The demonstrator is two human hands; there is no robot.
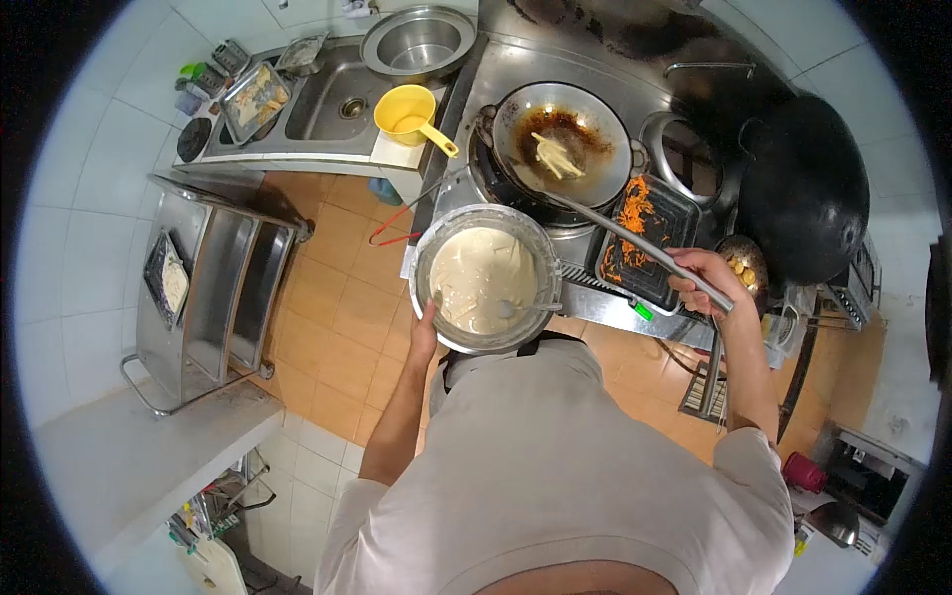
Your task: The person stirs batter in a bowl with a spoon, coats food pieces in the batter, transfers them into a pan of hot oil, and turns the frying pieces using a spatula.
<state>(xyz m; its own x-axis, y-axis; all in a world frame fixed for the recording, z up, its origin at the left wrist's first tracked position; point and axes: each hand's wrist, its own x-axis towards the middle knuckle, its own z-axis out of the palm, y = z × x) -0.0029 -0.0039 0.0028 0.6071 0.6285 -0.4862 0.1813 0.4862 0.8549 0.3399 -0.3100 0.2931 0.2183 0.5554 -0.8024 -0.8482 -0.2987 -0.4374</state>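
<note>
A metal bowl (424, 266) of thick pale batter is held close to my body, with my left hand (426, 332) closed on its left rim. A spoon (524, 308) leans in the batter. My right hand (702, 283) is wrapped around the handle of a long metal cooking utensil (635, 236). That handle runs across the tray to the near rim of a wok (605, 114); its working end is hard to make out. Pale battered strips (557, 156) lie in the brown oil inside the wok.
A black tray (674, 220) with shredded orange pieces sits right of the wok. Beyond it are a ring burner (684, 149) and a large black wok (805, 193). A yellow dipper (407, 114) stands beside the sink (322, 109). A steel cart (188, 283) is at the left.
</note>
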